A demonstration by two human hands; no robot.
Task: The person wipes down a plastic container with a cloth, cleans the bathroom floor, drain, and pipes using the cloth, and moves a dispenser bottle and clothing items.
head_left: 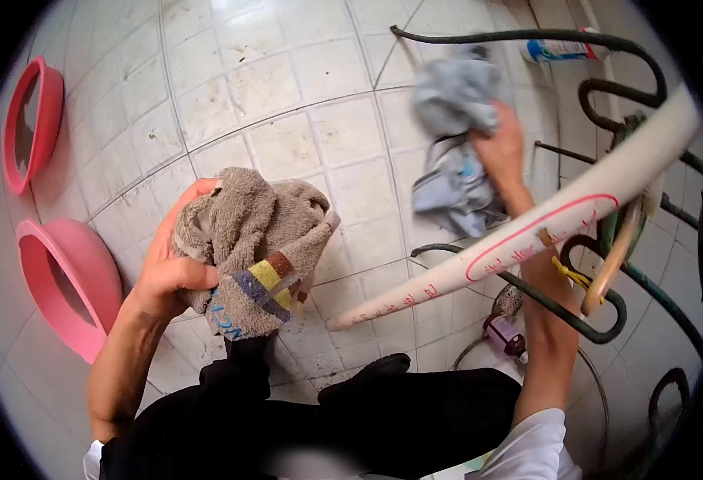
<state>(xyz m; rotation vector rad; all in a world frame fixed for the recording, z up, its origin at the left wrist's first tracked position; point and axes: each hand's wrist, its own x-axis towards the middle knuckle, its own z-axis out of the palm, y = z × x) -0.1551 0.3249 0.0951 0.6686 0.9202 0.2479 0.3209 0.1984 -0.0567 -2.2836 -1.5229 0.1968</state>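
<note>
In my left hand I hold a bunched brown towel with a yellow, brown and blue patterned patch and blue lettering near its lower edge. The thumb lies across the towel, while the fingers behind it are mostly hidden. My right hand, farther out to the right, grips a crumpled grey-blue cloth, slightly smeared by motion. That cloth hangs in folds above the tiled floor. A white pole with red writing crosses in front of my right forearm.
Two pink basins, one upper and one lower, stand at the left. Dark curved metal bars jut in from the right. A purple bottle lies near my right forearm; a white-and-blue bottle is at the top right. White tiles cover the floor.
</note>
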